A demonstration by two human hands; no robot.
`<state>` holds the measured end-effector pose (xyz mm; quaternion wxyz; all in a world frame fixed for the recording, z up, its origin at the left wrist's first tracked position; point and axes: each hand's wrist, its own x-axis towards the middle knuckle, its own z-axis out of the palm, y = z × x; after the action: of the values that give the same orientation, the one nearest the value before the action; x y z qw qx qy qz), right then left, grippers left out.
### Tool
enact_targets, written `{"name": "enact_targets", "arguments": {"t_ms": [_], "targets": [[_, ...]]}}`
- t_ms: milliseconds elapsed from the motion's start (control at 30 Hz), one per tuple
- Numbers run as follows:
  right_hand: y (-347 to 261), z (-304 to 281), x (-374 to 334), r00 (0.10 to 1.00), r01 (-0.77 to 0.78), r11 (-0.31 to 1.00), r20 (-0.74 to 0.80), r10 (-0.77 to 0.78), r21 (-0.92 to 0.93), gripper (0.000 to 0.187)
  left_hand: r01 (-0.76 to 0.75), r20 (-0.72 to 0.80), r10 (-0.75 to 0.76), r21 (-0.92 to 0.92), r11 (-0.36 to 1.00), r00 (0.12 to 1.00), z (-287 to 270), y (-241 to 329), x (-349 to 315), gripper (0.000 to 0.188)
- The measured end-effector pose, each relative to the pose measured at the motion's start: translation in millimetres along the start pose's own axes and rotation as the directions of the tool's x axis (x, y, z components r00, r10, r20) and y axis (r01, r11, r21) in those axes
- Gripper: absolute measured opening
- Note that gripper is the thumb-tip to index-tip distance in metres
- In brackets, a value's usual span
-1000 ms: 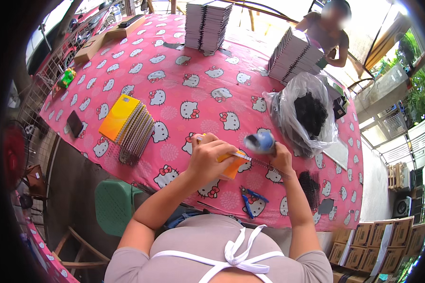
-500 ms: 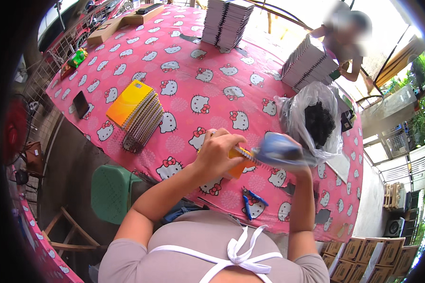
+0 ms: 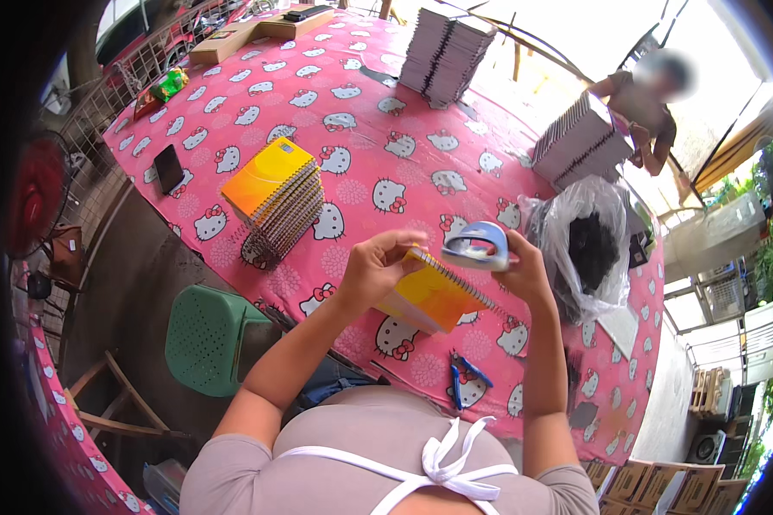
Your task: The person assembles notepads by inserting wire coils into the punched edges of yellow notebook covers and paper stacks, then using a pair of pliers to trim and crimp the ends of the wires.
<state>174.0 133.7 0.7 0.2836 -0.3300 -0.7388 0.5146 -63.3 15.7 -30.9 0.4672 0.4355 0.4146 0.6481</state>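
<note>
A yellow-orange spiral notebook (image 3: 447, 300) stands tilted over the table in front of me, its wire spine uppermost. The fingers of my left hand (image 3: 376, 268) are closed at the left end of that spine, gripping the notebook. My right hand (image 3: 528, 270) holds a blue-and-white tool with a looped handle (image 3: 475, 245), its exact kind unclear, just above the spine. Blue-handled pliers (image 3: 470, 378) lie on the table nearer to my body. To the left sits a stack of similar yellow spiral notebooks (image 3: 275, 193).
The pink patterned tablecloth (image 3: 361, 129) bears tall notebook stacks (image 3: 445, 56) (image 3: 582, 142), a phone (image 3: 169, 168) and a clear plastic bag (image 3: 545, 227) with black contents. Another person (image 3: 648, 103) is at the far right. A green stool (image 3: 206, 339) stands left; cartons (image 3: 661, 485) lie lower right.
The blue-and-white tool, blurred over the spine before, now shows sharply a little higher. The notebook's cover has turned more into view. The whole scene has shifted slightly right in the picture.
</note>
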Motion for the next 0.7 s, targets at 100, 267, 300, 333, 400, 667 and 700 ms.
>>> {"name": "enact_targets", "arguments": {"t_ms": [100,267,300,333,400,667,700], "targets": [[12,-1,10,0.999,-0.012,0.972,-0.052,0.000,-0.235,0.027,0.029,0.012,-0.029,-0.001,1.000,0.999,-8,-8,1,0.027],[83,-14,-19,0.953,-0.263,0.533,-0.302,0.016,-0.804,0.045,0.074,0.072,-0.064,-0.151,0.986,0.995,-9,-13,10,0.030],[102,-19,-34,0.942,-0.299,0.472,-0.335,0.007,-0.829,0.047,0.128,0.113,-0.111,-0.159,0.979,0.987,-7,-12,12,0.030],[102,-12,-44,0.948,-0.265,0.411,-0.314,-0.055,-0.872,0.048,0.181,0.136,-0.160,-0.155,0.971,0.978,-12,-7,12,0.030],[92,-1,-67,0.947,-0.208,0.279,-0.264,-0.181,-0.938,0.051,0.145,0.176,-0.116,-0.161,0.976,0.978,-16,-4,11,0.026],[66,111,-208,0.908,-0.416,0.348,-0.401,0.120,-0.840,0.061,-0.730,0.316,0.662,0.373,0.572,0.680,30,55,-22,0.017],[70,123,-217,0.923,-0.377,0.236,-0.385,0.016,-0.895,0.062,-0.704,0.392,0.585,0.426,0.569,0.710,26,43,-29,0.018]]}}
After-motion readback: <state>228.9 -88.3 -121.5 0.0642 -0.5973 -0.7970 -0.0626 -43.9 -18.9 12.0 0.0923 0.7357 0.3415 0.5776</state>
